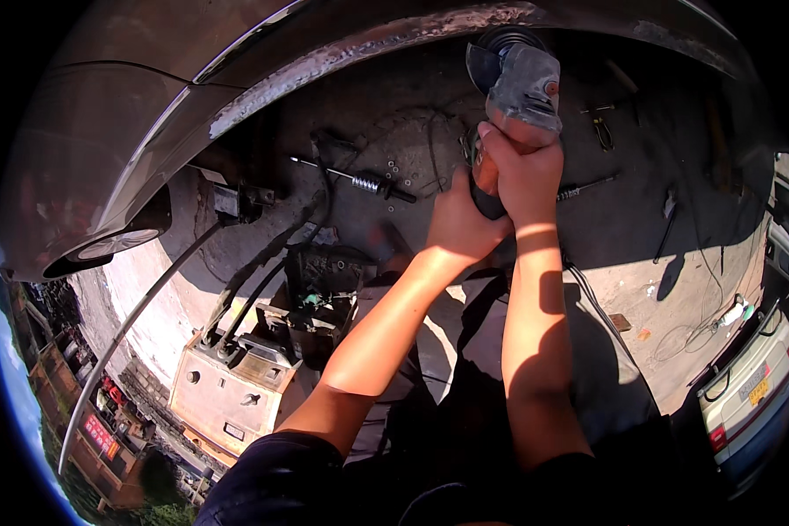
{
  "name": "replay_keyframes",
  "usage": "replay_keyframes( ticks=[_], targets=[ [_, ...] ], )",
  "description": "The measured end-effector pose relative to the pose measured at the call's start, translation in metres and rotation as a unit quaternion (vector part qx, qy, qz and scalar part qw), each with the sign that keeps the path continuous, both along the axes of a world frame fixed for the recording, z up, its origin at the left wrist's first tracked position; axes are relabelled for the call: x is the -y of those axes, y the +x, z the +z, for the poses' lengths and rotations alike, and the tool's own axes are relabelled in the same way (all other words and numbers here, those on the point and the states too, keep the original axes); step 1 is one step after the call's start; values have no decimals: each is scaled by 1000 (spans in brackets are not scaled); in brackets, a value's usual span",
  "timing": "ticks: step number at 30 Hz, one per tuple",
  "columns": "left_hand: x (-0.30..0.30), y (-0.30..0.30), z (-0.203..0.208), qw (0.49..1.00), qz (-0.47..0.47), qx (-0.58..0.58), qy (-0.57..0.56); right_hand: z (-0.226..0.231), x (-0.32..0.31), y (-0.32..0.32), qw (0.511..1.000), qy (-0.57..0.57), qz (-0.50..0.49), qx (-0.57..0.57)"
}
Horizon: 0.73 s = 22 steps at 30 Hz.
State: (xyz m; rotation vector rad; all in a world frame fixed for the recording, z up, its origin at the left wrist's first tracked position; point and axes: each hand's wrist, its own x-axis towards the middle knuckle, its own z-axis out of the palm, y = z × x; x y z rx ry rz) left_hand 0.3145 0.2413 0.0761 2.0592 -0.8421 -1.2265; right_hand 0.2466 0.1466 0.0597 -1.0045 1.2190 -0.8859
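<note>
An angle grinder point(528, 86) with a grey head and a reddish-orange body is held up against the lower edge of a dark car point(88, 105). Its round disc, at the top of the view, is at the sill point(311, 66), where a strip is scraped to bare, mottled metal. My right hand point(528, 180) wraps the grinder's body, thumb laid along its top. Lower on the body, at its rear end, my left hand point(466, 217) is closed round it. Whether the disc is spinning or touching the metal, I cannot tell.
A boxy machine with thick cables point(228, 394) stands at the lower left, beside an open box of tools point(324, 289). On the floor lie a rod with a ribbed black grip point(368, 183), several small rings point(394, 172) and pliers point(603, 134). A light-coloured vehicle point(745, 386) stands at right.
</note>
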Motion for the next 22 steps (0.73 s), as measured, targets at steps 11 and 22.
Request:
replay_keyframes(
  ticks=[11,22],
  targets=[
    [-86,84,-14,976,208,-32,-53,20,-72,141,969,-16,211,-130],
    [-167,116,28,984,129,-52,115,11,-154,150,961,169,210,-69]
  ],
)
